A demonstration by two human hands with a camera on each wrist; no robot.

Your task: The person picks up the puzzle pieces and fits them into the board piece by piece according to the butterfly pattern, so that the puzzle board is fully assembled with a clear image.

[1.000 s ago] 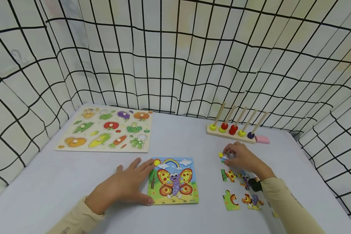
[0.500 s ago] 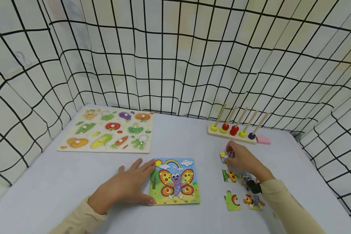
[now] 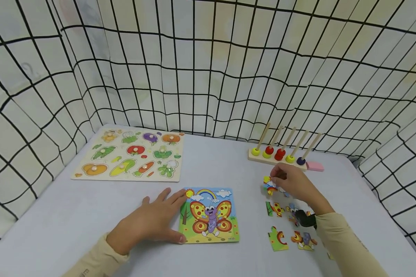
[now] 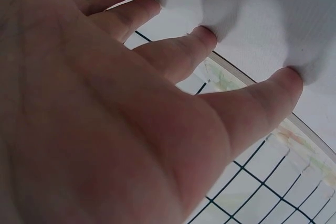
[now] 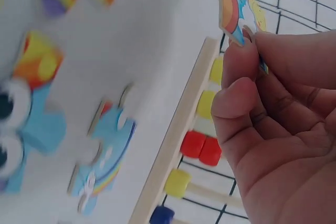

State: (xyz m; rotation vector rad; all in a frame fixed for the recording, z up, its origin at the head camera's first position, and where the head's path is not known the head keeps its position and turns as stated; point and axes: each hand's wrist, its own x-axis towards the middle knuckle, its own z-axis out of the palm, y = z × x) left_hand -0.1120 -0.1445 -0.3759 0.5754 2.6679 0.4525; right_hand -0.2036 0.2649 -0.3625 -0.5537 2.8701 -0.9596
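Note:
My left hand (image 3: 149,223) rests at the left edge of a square butterfly picture board (image 3: 211,215), fingers spread, thumb near its lower corner. In the left wrist view the straight fingers (image 4: 252,108) touch the white surface. My right hand (image 3: 298,184) pinches a jigsaw puzzle piece (image 3: 269,186) by thumb and fingertips. The right wrist view shows this piece (image 5: 231,11) raised and tilted, with part of a sun and rainbow. Below that hand lie more jigsaw pieces, among them a wing piece (image 3: 275,209), a green piece (image 3: 278,238) and a purple-body piece (image 3: 304,241). The right wrist and sleeve partly cover others.
A vegetable peg puzzle board (image 3: 152,159) lies at the back left. A wooden bead stand (image 3: 251,157) with upright pegs and coloured beads stands at the back right, beside a pink block (image 3: 315,166). Black netting (image 3: 194,77) rises around the white table.
My right hand has lifted the sun-and-rainbow jigsaw piece slightly off the table, turning it so more of its picture shows. My left hand stays at the butterfly board; the whole view has shifted slightly.

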